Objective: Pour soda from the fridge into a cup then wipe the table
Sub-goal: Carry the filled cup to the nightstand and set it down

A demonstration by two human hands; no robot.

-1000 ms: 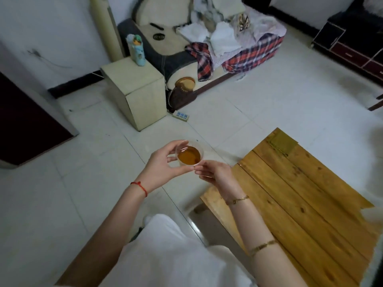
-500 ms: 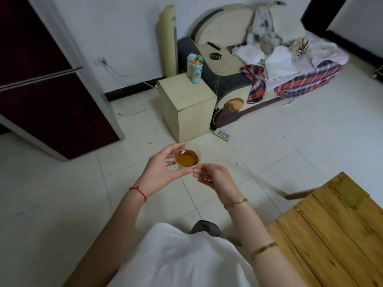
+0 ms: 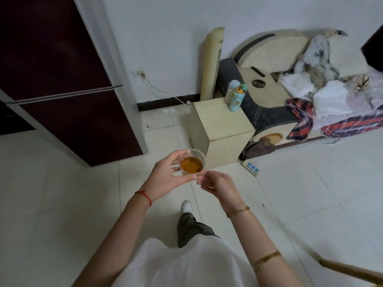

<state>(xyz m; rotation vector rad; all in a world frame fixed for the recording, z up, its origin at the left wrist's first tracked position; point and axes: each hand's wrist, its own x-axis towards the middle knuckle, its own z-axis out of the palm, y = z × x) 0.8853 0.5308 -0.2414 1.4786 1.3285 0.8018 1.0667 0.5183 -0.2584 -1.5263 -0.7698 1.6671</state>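
In the head view, a clear cup (image 3: 191, 162) holding amber soda (image 3: 191, 165) is carried upright in front of the body, above the tiled floor (image 3: 62, 204). It is gripped by the left hand (image 3: 169, 176), whose fingers and thumb are curled around its near and left side. The right hand (image 3: 218, 184) is held just beside and below the grip, its fingers loosely extended and its fingertips (image 3: 200, 177) at the cup's lower edge; whether they actually touch it cannot be told. Compared with the frame half a second earlier, the grip is unchanged, but the view has been swung further left: the dark fridge (image 3: 62, 90), up and to the left of the grip, is now shown much larger, and the wooden table (image 3: 352, 270) has been reduced to a sliver at the lower right, well apart from the cup. A pale cabinet (image 3: 221, 129) is seen just beyond the grip, with a small bottle (image 3: 236, 98) on top, and a cluttered sofa (image 3: 300, 90) lies farther right. A white shoe (image 3: 186, 206) is now seen below the hands.
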